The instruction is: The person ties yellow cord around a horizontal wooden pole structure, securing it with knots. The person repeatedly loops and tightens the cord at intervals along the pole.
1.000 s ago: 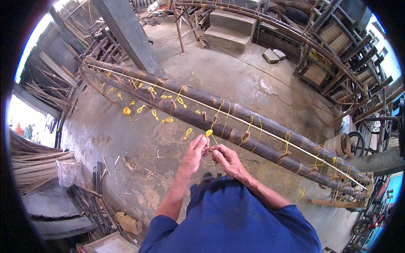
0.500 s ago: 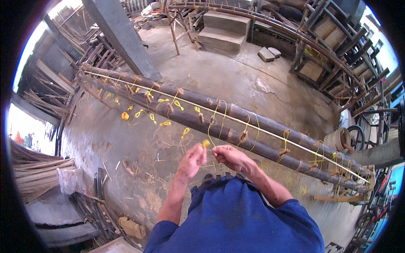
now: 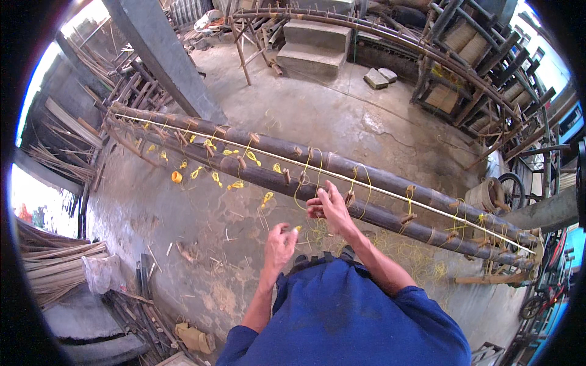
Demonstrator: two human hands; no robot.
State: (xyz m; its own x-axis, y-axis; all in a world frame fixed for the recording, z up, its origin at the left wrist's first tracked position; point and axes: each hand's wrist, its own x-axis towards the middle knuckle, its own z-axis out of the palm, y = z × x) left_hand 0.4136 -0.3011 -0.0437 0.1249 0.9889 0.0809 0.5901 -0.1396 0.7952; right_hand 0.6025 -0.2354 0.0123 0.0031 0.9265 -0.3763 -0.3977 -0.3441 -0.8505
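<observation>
Head view: person in a dark blue shirt (image 3: 366, 311), both bare forearms reaching up from the lower edge toward a long pole frame.
Left hand (image 3: 281, 247): below the front pole and apart from it; fingers narrow, pinched on a small yellow bundle (image 3: 298, 229) that shows at the fingertips.
Right hand (image 3: 334, 210): higher, over the near side of the front pole; index and thumb extended, other fingers partly curled; cannot tell whether any cord lies in its grip.
Poles: dark front pole (image 3: 262, 172) and rear pole (image 3: 281, 143), side by side, slanting from upper left to lower right; short wooden pegs (image 3: 287, 177) stand along them.
Rod: thin pale rod (image 3: 381, 187) running lengthwise between the two poles.
Cord: yellow loops (image 3: 409, 196) hang about the poles right of the hands; one more curves down just left of the right hand.
Hanging bundles: several yellow knotted bundles (image 3: 267, 198) in a row left of the hands, along the front pole.
Floor: worn concrete (image 3: 390, 116); tangled yellow cord (image 3: 427, 262) at right, beyond the front pole's near side.
Surroundings: grey post (image 3: 165, 61), concrete steps (image 3: 311, 58), two pale blocks (image 3: 375, 78) nearby.
</observation>
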